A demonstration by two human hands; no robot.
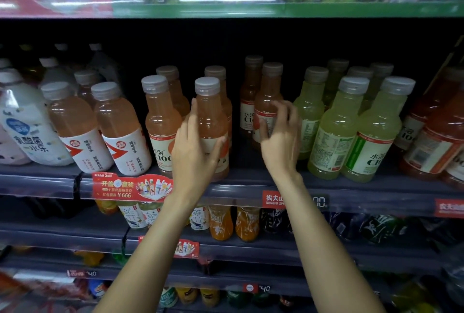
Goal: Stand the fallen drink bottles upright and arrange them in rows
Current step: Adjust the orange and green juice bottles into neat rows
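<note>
A pink-orange drink bottle [209, 109] with a grey cap stands upright at the front of the middle shelf [251, 188]. My left hand [194, 154] grips it low on the body, fingers on its left side and thumb across the label. To the right, further back, stands another pink-orange bottle [270, 86]. My right hand [281, 137] is in front of this one with fingers spread and slightly bent; it looks blurred, and I cannot tell if it touches the bottle. More bottles of the same drink [160, 116] stand to the left and behind.
Yellow-green bottles [336, 124] stand in rows on the right, with red drinks [437, 132] beyond them. On the left, two orange vitamin-water bottles [72, 121] and a white bottle [22, 121] appear tilted. A gap lies between the two pink bottles. Lower shelves hold more drinks.
</note>
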